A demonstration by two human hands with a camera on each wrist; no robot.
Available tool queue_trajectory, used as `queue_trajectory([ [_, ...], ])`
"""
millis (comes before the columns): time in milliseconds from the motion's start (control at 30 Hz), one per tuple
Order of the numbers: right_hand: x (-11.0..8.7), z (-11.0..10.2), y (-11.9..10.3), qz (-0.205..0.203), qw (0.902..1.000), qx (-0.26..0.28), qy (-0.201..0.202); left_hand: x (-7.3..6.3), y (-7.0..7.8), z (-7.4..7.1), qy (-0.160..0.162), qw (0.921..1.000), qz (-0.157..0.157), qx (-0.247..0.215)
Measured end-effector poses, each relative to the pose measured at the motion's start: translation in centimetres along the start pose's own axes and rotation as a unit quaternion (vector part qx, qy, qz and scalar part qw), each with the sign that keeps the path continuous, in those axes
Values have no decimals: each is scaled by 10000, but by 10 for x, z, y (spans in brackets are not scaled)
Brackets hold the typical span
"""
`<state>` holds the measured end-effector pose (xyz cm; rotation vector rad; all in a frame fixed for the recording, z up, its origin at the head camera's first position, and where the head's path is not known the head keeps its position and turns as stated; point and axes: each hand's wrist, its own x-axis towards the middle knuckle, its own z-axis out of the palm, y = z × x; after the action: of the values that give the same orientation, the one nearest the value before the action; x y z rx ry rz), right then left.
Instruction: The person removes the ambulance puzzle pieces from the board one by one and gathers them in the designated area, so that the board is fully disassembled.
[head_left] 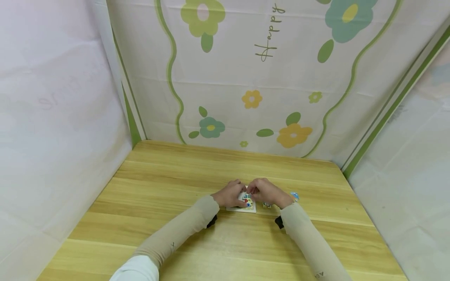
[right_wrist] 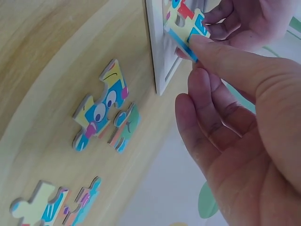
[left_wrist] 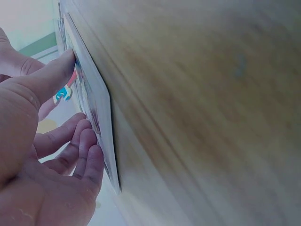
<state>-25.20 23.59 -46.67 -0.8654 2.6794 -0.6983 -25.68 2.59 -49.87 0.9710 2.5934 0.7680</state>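
Right hand pinches a jigsaw piece, left hand spread over puzzle tray — likely fitting, needing alignment next

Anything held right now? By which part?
A puzzle piece, pinched near one edge by the right hand, thumb on its printed face. The left hand only rests on the white-bordered board.

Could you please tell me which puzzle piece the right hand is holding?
The yellow piece with the blue strip along one edge, pinched by the right hand; the other loose pieces lie on the wooden table.
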Motion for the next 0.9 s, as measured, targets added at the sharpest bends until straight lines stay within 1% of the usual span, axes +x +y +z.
queue_trajectory([
  [100,1,0,0,-67,10000,12,-1,-1,0,0,11,10000,22,52],
  [267,2,-1,0,-117,9998,77,-121,-2,1,-1,15,10000,31,76],
  [567,0,-7,-2,-7,9993,187,-319,-4,5,-4,-35,9999,-3,-102],
  [800,-3,-16,-4,-28,9995,201,-247,-3,5,-3,-35,10000,-24,-37],
  [900,-6,-22,-4,63,9993,227,-275,-3,5,-3,-41,10000,-30,10],
])
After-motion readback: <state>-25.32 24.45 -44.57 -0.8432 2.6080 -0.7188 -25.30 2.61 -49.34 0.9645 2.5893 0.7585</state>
